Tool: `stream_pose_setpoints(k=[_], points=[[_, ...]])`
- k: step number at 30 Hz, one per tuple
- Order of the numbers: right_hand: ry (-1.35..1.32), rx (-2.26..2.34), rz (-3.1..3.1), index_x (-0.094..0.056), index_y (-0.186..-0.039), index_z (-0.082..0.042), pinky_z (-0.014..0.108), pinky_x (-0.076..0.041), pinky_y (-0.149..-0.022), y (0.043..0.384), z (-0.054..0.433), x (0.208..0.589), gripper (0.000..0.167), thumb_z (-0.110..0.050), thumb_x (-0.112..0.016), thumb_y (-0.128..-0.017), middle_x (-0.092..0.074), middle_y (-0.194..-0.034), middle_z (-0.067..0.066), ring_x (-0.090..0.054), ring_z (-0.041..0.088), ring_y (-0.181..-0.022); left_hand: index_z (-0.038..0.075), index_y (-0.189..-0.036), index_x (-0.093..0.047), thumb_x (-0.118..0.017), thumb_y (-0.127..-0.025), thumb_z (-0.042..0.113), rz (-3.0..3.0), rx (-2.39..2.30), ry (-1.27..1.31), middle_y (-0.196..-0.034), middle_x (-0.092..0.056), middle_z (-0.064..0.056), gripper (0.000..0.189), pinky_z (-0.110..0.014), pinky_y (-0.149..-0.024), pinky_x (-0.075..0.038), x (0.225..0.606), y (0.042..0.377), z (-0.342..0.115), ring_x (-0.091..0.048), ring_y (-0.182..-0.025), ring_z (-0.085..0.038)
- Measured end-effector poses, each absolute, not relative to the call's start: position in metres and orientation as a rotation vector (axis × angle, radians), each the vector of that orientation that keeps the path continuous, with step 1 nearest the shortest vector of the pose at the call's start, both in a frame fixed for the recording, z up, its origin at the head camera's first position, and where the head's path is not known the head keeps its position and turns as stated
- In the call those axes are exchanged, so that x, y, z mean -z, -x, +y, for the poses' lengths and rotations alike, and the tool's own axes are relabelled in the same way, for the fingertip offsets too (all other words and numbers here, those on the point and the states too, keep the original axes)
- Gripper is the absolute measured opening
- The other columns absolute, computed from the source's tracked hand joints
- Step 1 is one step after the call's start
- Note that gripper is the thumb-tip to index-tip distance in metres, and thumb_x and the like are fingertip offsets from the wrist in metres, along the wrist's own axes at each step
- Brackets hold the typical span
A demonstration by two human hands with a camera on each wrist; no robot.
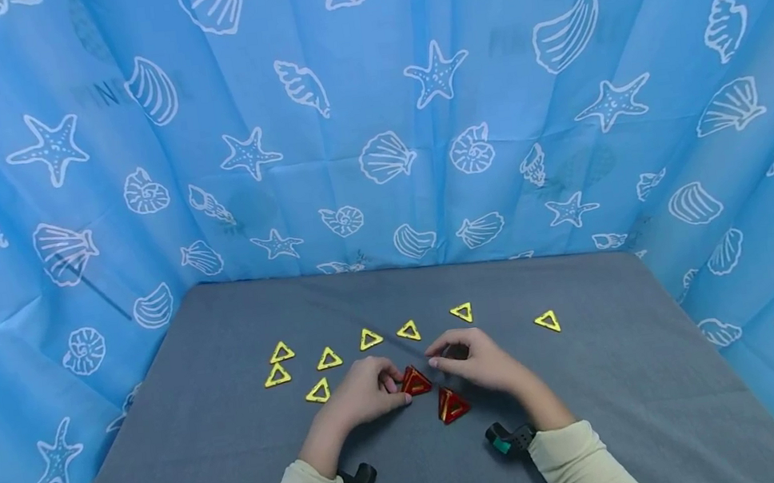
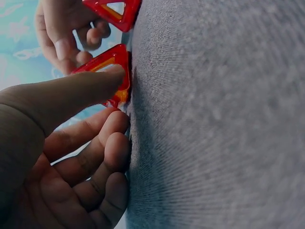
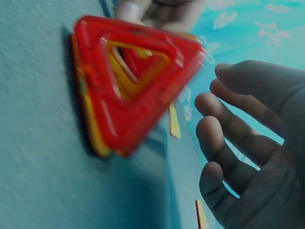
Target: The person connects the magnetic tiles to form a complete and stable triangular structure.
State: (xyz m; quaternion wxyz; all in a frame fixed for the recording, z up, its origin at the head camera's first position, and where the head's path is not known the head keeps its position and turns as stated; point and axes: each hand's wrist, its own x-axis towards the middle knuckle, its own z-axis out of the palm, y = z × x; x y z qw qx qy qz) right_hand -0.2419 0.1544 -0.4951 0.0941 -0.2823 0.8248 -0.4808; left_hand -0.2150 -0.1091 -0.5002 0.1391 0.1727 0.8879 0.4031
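Near the middle of the table stands a red-and-yellow pyramid of triangular magnetic tiles (image 1: 415, 381). My left hand (image 1: 369, 393) pinches it at its left side, the thumb lying across a red face in the left wrist view. A second such pyramid (image 1: 452, 405) sits closer to me and slightly right, touched by neither hand; it looms large in the right wrist view, a red tile (image 3: 138, 109) facing the camera. My right hand (image 1: 481, 359) hovers just right of the first pyramid, fingers loosely bent and apart, holding nothing.
Loose yellow triangular tiles lie flat beyond and left of my hands, among them one tile (image 1: 318, 392) near my left hand. Another yellow tile (image 1: 547, 322) lies off to the right. A blue shell-print curtain (image 1: 378, 113) hangs behind the grey table (image 1: 632, 405).
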Motion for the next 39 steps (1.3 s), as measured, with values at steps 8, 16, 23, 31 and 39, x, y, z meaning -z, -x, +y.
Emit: stream_pose_setpoints(k=[8,16,23,31,39], points=[[0.746,1.495,2.522,-0.077,-0.12,0.0,0.028,-0.056,-0.072,0.255,0.174,0.49,0.025,-0.018,-0.071,-0.103,-0.078,-0.111,0.013,-0.07,0.028,-0.085,0.009,-0.107,-0.075,-0.083,-0.092,0.012,2.509,-1.227,-0.527,-0.085,-0.067,0.002,0.018,-0.029,-0.07,-0.052,0.5,0.225,-0.117,-0.063,-0.076,-0.012],[0.636,1.522,2.618,-0.076,-0.12,0.003,0.027,-0.054,-0.072,0.273,0.195,0.486,0.026,-0.016,-0.072,-0.102,-0.077,-0.116,0.018,-0.07,0.036,-0.088,0.004,-0.109,-0.075,-0.076,-0.098,0.015,2.549,-1.323,-0.559,-0.092,-0.068,-0.002,0.016,-0.032,-0.073,-0.053,0.488,0.236,-0.116,-0.062,-0.079,-0.015],[0.479,1.504,2.682,-0.076,-0.122,0.0,0.03,-0.054,-0.075,0.284,0.204,0.486,0.027,-0.019,-0.072,-0.103,-0.076,-0.118,0.018,-0.07,0.034,-0.094,0.005,-0.11,-0.075,-0.077,-0.099,0.018,2.579,-1.393,-0.548,-0.096,-0.069,-0.002,0.018,-0.033,-0.073,-0.053,0.482,0.249,-0.103,-0.062,-0.081,-0.016],[0.372,1.506,2.749,-0.073,-0.128,0.0,0.034,-0.053,-0.079,0.3,0.213,0.483,0.03,-0.02,-0.067,-0.106,-0.073,-0.126,0.02,-0.07,0.038,-0.102,0.003,-0.113,-0.075,-0.075,-0.1,0.017,2.571,-1.427,-0.542,-0.101,-0.071,-0.005,0.02,-0.034,-0.075,-0.054,0.48,0.273,-0.088,-0.063,-0.086,-0.017],[0.433,1.474,2.679,-0.069,-0.135,0.001,0.034,-0.054,-0.078,0.312,0.203,0.495,0.035,-0.018,-0.067,-0.106,-0.067,-0.136,0.024,-0.073,0.036,-0.103,0.004,-0.122,-0.074,-0.074,-0.101,0.019,2.637,-1.442,-0.41,-0.123,-0.066,-0.017,0.026,-0.041,-0.083,-0.056,0.484,0.278,-0.09,-0.065,-0.098,-0.022]])
